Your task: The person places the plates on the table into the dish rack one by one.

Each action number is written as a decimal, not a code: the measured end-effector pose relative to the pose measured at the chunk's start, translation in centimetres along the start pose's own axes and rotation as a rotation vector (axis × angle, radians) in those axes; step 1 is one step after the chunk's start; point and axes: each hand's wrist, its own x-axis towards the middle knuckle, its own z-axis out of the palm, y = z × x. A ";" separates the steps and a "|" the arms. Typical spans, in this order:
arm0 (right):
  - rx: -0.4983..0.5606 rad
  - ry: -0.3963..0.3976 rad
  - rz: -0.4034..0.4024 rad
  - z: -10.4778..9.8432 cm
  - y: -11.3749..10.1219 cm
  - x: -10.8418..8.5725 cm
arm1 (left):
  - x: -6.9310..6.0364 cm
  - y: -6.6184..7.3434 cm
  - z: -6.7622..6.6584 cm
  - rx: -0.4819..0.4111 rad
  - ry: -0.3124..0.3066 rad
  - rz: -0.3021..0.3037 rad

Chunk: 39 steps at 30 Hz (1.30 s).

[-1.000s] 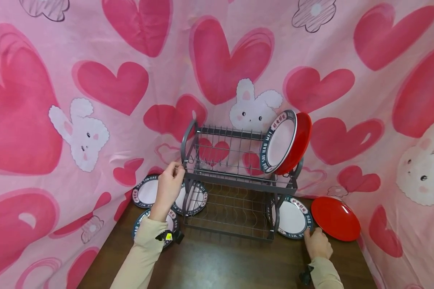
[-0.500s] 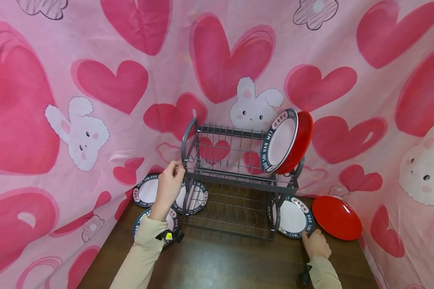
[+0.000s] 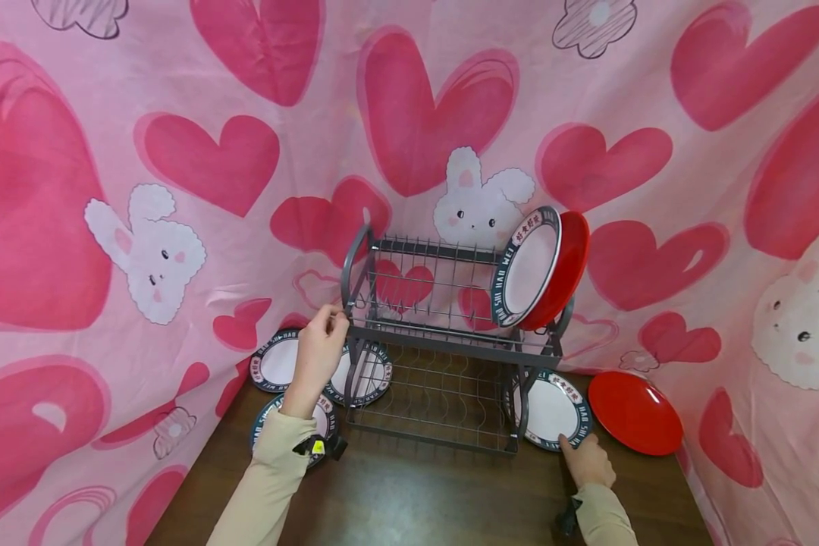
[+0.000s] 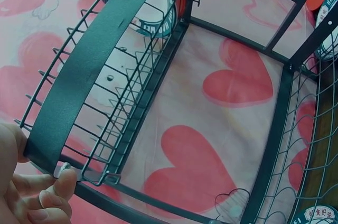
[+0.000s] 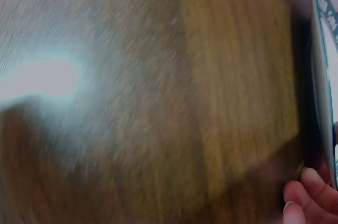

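Observation:
My left hand point(image 3: 322, 341) grips the front left corner of a dark two-tier dish rack point(image 3: 444, 345); in the left wrist view the fingers point(image 4: 55, 197) curl at the end of its flat bar. At the lower right, my right hand point(image 3: 588, 462) pinches the near rim of a white plate with a dark lettered border point(image 3: 551, 409). The right wrist view has this plate point(image 5: 323, 76) edge-on at the right, the fingertips point(image 5: 297, 195) at its underside. A similar bordered plate point(image 3: 528, 265) and a red plate point(image 3: 573, 265) stand tilted in the rack's upper right end.
A red plate point(image 3: 635, 413) lies on the brown table point(image 3: 409, 493) to the right of the held one. Several bordered plates, one of them point(image 3: 276, 364) at the far left, lie beside the rack's left end. A pink heart-patterned cloth point(image 3: 246, 250) hangs behind and along both sides.
My right hand has slid a little left along the near rim of the bordered plate. The left hand stays on the rack, which has not moved.

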 end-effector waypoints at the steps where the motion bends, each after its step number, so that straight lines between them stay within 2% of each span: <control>1: 0.015 0.002 0.000 0.0 0.0 0.0 | 0.0 0.0 0.0 0.002 0.001 0.000; 5: 0.086 0.002 0.028 -0.1 -0.1 -0.3 | 0.0 0.1 0.0 0.005 0.001 -0.001; 10: 0.122 -0.028 0.060 0.0 0.0 -0.3 | 0.0 0.2 -0.1 0.002 -0.003 0.000; 19: 0.321 -0.037 0.068 0.1 0.5 0.0 | 0.0 0.2 -0.1 0.006 -0.007 -0.001; 23: 0.481 -0.023 0.077 0.3 0.6 0.1 | 0.0 0.3 -0.1 0.004 -0.011 -0.008; 27: 0.653 0.028 0.039 0.6 0.7 0.2 | 0.0 0.2 0.0 0.008 -0.014 -0.008; 30: 0.681 0.078 0.006 0.7 0.6 0.1 | 0.0 0.2 0.0 0.010 -0.013 -0.008; 34: 0.665 0.133 0.007 0.7 0.3 -0.1 | 0.0 0.2 0.0 0.003 -0.015 -0.008; 39: 0.681 0.165 -0.022 0.4 0.0 -0.2 | 0.0 0.2 0.0 -0.003 -0.009 -0.002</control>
